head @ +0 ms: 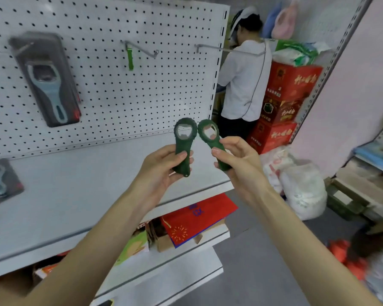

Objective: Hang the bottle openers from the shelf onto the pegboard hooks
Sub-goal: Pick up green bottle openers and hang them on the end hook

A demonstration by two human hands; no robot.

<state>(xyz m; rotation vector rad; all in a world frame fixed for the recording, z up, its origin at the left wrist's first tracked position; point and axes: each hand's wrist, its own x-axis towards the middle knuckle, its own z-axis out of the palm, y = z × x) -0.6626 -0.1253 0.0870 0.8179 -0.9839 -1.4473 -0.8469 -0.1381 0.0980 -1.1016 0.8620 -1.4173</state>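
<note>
Green plastic round-headed bottle opener (184,146): left grip (164,166) is clamping its handle, right grip (237,160) is clamping the twin opener (215,146), both hovering over the white shelf (75,195). Mid-transfer, I'd say; next is calling for a hole lined onto the wire pegboard hook (142,49).

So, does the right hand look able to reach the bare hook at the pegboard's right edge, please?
Probably yes: nothing stands between the right hand and the bare hook above it.

The left hand (164,166) holds the left opener (184,140), the right hand (237,160) the right opener (210,135) — heads side by side, before the pegboard (119,96), above the shelf (75,191). Higher up, a hanging opener (130,59) sits on the middle hook (142,48) — a packaged opener (47,80) hangs left of it.
</note>
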